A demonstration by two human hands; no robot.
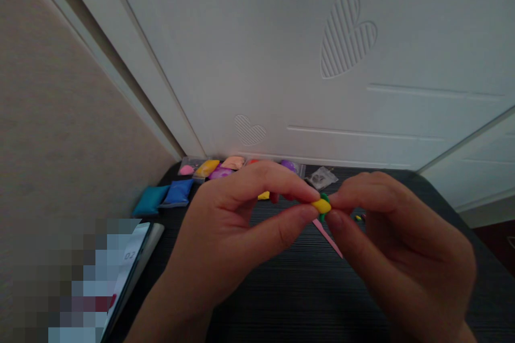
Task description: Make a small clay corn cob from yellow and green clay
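Note:
Between my two hands is a small yellow piece of modelling clay [322,206] with green clay [324,196] showing above and below it. My left hand [245,214] pinches its left side between thumb and forefinger. From the other side, the thumb and forefinger of my right hand [394,241] close on the right end, where the green meets the yellow. The fingertips hide part of the piece. Behind and below it, a pink modelling tool [328,238] lies on the dark table [281,289].
Bags of coloured clay line the back of the table, among them a teal bag [151,200], a blue bag [177,193] and a yellow bag [206,169]. A clear packet [323,177] lies behind my hands. A tablet-like device [131,268] stands at left. A white door [281,53] rises behind.

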